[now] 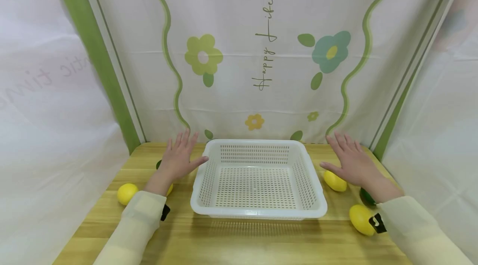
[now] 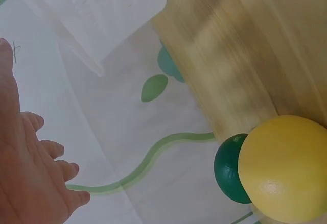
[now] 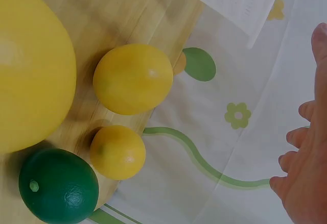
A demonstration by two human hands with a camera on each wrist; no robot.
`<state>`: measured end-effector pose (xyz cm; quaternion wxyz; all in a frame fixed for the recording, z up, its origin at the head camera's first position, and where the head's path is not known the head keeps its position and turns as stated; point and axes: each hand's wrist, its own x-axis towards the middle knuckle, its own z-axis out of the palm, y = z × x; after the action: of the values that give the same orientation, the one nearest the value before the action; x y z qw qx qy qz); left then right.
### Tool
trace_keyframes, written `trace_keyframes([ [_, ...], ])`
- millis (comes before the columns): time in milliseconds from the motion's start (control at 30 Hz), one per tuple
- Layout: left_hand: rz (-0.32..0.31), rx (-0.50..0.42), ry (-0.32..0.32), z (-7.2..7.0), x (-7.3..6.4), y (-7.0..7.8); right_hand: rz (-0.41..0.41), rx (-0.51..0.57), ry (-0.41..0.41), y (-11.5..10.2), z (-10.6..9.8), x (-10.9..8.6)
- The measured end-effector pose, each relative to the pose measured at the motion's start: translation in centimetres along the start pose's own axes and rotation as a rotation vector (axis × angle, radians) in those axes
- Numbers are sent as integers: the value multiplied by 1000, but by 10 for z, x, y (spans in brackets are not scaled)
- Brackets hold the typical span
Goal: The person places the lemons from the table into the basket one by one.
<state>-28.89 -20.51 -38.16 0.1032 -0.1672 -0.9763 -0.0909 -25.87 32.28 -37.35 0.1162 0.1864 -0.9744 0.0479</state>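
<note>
Straight, spread fingers on the left hand (image 1: 176,159), thumb pointing inward, with hold of nothing; straight, spread fingers on the right hand (image 1: 352,164) too, thumb also inward, with hold of nothing. Between the two hands, upright on the table, a white rectangular plastic basket (image 1: 259,213) with slotted walls and a wide smooth rim; probably light and fairly stiff, with slight give in the thin walls, and best taken by the rim at the middle of both short sides. Just beside the right hand, a glossy yellow oval fruit (image 1: 335,181); in the right wrist view, next to that one, a rounder yellow fruit (image 3: 117,152). Nearer the right cuff, a dark green rounded fruit (image 1: 367,197), partly hidden, and a plump yellow fruit (image 1: 360,219). By the left forearm, a round yellow fruit (image 1: 128,194); behind the left wrist, a mostly covered yellow fruit (image 1: 169,189) and a sliver of dark green fruit (image 1: 158,164). Likely firm, smooth and apt to roll, so best cupped around the middle. Farther out, cream sleeves (image 1: 143,213), a pale wood-grain table (image 1: 257,252) and a white flower-printed cloth (image 1: 231,16) reading "Happy Life"
</note>
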Motion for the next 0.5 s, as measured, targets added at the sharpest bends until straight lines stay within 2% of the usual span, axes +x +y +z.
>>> trace_keyframes([
  [267, 10, -53, -15, 2, -9, 7, -25, 34, 35, -1, -1, -8],
  [500, 30, -74, -15, 7, -16, 11, -24, 61, 31, -3, -4, -12],
])
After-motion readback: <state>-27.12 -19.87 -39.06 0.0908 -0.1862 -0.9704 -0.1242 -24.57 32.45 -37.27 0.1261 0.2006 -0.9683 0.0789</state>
